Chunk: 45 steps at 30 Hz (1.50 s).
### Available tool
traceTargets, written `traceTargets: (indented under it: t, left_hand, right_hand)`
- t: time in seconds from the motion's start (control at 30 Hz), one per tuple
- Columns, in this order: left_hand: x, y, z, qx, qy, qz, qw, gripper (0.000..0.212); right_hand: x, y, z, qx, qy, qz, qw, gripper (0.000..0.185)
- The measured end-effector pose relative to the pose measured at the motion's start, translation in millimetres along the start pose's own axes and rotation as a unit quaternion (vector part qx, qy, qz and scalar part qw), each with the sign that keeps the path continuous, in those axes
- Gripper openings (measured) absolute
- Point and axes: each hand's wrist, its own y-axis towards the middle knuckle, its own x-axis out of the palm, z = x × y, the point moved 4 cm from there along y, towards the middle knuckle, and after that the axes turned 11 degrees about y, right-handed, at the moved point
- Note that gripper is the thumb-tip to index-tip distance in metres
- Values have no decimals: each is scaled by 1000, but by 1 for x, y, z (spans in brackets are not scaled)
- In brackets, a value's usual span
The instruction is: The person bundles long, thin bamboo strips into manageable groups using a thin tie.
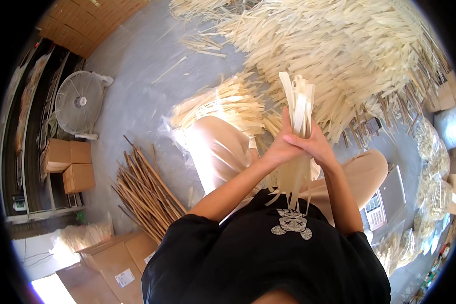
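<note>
Both hands close around a bundle of pale, flat plant-fibre or wood strips point(301, 102), which stands above the hands and hangs down towards the black shirt. My left hand point(285, 146) grips it from the left side, and my right hand point(316, 142) grips it from the right, its thumb crossing over the left hand. The middle of the bundle is partly hidden by the hands. Beyond the left knee lies a pile of similar strips point(224, 104) on clear plastic. A much larger heap of strips point(326, 57) spreads over the floor in front.
Brown sticks point(148, 190) lie at the left, near an open cardboard box point(110, 262). A floor fan point(79, 102), stacked cartons point(78, 163) and shelving point(30, 114) stand farther left. At the right are a digital scale point(387, 201), a phone-like device point(372, 125) and filled clear plastic bags point(433, 182).
</note>
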Motion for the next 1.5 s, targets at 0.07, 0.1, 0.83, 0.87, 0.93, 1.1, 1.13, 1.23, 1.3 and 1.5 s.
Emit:
traceTargets:
  t: [0.07, 0.1, 0.83, 0.87, 0.93, 1.1, 1.13, 1.23, 1.3, 1.5]
  left_hand:
    - [-8, 1, 6, 39, 69, -5, 997, 120]
    - [-11, 2, 10, 52, 111, -10, 992, 125]
    - [-249, 29, -135, -389, 416, 31, 821, 37]
    - [-239, 26, -149, -374, 435, 58, 817, 35]
    - [-241, 18, -184, -284, 539, 140, 781, 30]
    - [-245, 7, -201, -281, 399, 271, 829, 17]
    - [-247, -1, -204, -307, 265, 305, 862, 15]
    - [-248, -16, -195, -333, -34, 397, 855, 12]
    - [-253, -27, -191, -334, -129, 431, 828, 9]
    - [-253, -24, -172, -208, -52, 471, 856, 8]
  right_hand:
    - [-1, 10, 11, 15, 30, -34, 999, 58]
    - [-1, 15, 16, 22, 44, -49, 998, 60]
    - [15, 162, 51, -27, -394, -23, 918, 35]
    - [26, 170, 61, -6, -430, -39, 902, 34]
    - [49, 182, 76, -18, -476, -73, 876, 34]
    - [80, 206, 121, -64, -532, -108, 838, 32]
    - [87, 209, 129, -88, -539, -113, 830, 31]
    - [99, 213, 152, -128, -567, -134, 803, 28]
    - [104, 213, 168, -123, -588, -162, 783, 25]
    - [96, 208, 209, -191, -684, -123, 693, 25]
